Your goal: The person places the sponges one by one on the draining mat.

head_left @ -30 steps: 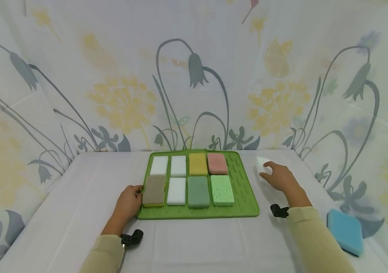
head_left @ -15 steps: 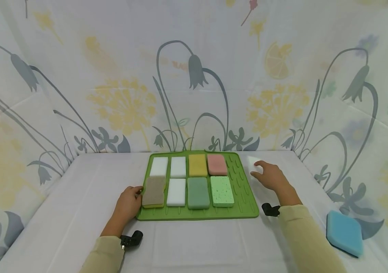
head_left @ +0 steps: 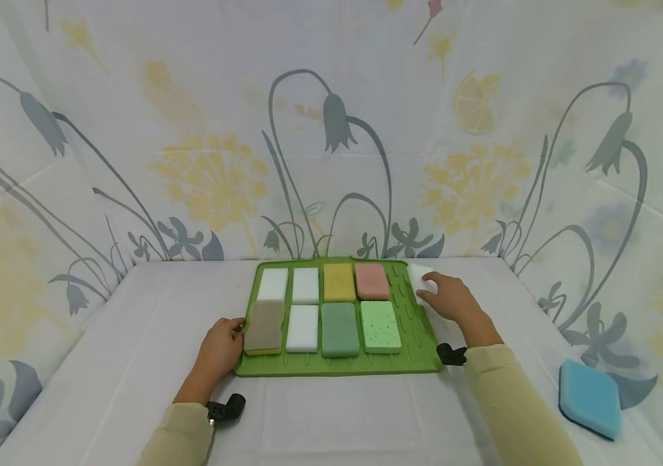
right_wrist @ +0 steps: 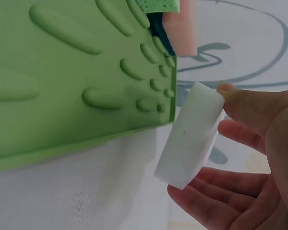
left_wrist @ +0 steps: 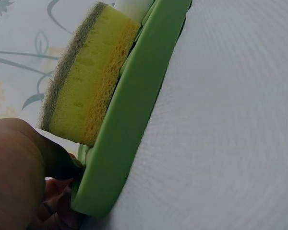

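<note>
My right hand [head_left: 458,304] pinches a white melamine sponge [right_wrist: 189,139] between thumb and fingertips, at the far right edge of a green ridged mat [head_left: 419,353]. In the right wrist view the sponge is tilted, and a bumpy bare strip of the mat lies beside it. At the mat's left edge, my left hand [head_left: 222,346] grips the rim, with the thumb [left_wrist: 57,155] against it in the left wrist view. Close to that thumb sits a yellow scrub sponge [left_wrist: 86,76] with a grey-brown scouring face.
Two rows of sponges cover most of the mat: several white ones [head_left: 302,329], a yellow [head_left: 338,282], a pink [head_left: 371,281], a grey-green [head_left: 340,330] and a speckled light green [head_left: 381,327]. A blue sponge [head_left: 590,398] lies by my right sleeve. A flowered cloth [head_left: 331,181] hangs behind.
My right hand has moved left with the white sponge, from the tablecloth right of the mat to the mat's right edge. My left hand stays at the rim.
</note>
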The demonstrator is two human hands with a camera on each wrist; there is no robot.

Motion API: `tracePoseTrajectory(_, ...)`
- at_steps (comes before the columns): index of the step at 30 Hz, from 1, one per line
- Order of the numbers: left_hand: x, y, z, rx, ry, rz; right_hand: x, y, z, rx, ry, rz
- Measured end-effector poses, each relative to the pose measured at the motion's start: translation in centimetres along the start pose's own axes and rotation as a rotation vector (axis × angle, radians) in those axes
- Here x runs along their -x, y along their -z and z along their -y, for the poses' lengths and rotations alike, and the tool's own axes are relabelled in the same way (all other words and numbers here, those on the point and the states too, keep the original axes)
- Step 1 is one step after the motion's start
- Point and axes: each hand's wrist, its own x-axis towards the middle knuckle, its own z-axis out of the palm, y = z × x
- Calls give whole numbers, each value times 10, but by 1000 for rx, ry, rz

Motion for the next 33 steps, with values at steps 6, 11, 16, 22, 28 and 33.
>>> tracePoseTrajectory(6, 1, 0, 0, 1, 2, -4, -7, -7, 2, -3, 14, 2)
tracePoseTrajectory(11, 2, 1, 0, 4, 5, -5, -10, -13, 7, -6, 28, 7)
tracePoseTrajectory(16, 1, 0, 0, -4, -7, -8, -11, -15, 11, -1, 35, 6)
tracePoseTrajectory(22, 0, 0, 0, -6, -5, -14, -14, -16, 16, -9, 51, -4)
tracePoseTrajectory(28, 1, 1, -2, -4, 2, -12, -17, -19, 19, 2, 41, 8)
tracePoseTrajectory(33, 3, 3, -5, -3, -2, -12, -21, -21, 20, 7, 29, 27)
